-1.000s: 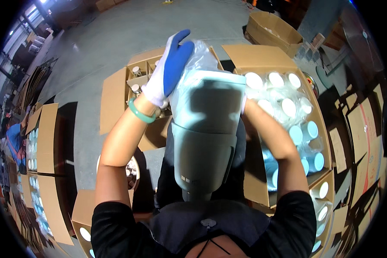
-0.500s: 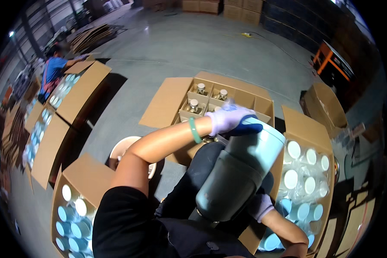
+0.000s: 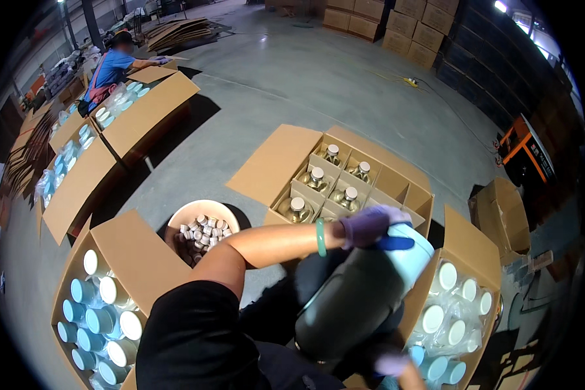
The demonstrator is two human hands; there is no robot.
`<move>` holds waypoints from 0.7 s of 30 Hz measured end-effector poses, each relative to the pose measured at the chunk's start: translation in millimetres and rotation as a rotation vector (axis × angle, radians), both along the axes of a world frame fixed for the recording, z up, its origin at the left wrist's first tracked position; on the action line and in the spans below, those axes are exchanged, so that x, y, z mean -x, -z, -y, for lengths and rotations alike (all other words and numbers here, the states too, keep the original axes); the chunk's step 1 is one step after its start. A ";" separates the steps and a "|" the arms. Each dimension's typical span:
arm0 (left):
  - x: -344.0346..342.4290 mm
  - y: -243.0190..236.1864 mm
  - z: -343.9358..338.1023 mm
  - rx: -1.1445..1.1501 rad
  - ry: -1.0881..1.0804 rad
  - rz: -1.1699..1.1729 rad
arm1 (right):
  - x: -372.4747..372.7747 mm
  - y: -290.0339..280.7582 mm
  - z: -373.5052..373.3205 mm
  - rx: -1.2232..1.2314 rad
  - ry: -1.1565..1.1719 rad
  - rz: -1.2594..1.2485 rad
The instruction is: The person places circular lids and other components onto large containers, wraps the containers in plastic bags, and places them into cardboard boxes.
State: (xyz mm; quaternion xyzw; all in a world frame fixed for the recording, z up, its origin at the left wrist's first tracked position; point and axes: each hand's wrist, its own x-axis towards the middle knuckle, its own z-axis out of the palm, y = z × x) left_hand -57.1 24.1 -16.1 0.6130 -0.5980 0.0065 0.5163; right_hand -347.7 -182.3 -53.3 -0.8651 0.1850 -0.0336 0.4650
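Held slanting over my lap is a large light-blue cylindrical container (image 3: 357, 302), its near part in dark shadow. My left hand (image 3: 378, 227), in a light purple glove with a dark blue palm, closes on the container's far, brightly lit end. Low in view, smeared by motion, my right hand (image 3: 391, 363) is beside the container's near end, next to a carton (image 3: 472, 242) of white- and blue-capped containers in plastic bags. Its fingers cannot be made out. Just beyond my left hand stands a divided carton (image 3: 273, 153) with several clear bottles (image 3: 316, 179) in its cells.
A round bowl (image 3: 177, 220) of small caps (image 3: 205, 233) sits on the floor to the left. Near it is another open carton (image 3: 127, 260) of blue- and white-lidded containers. Farther left, a person in blue (image 3: 110, 68) works by long cartons. An orange-framed machine (image 3: 526, 149) stands right.
My view has shifted, bringing the bowl and bottles more fully into sight. The left hand stays on the container. My right hand has moved down and is now blurred.
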 end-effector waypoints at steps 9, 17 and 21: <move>-12.9 23.4 11.7 0.007 0.531 -1.456 | -133.1 -75.9 -14.7 0.292 -0.153 0.469; -0.4 -15.4 0.5 0.051 -0.002 -0.518 | -169.4 29.7 29.9 -1.162 0.013 0.516; 21.5 -23.3 -1.4 0.001 0.026 0.139 | -158.0 10.7 38.0 -0.761 -0.190 0.413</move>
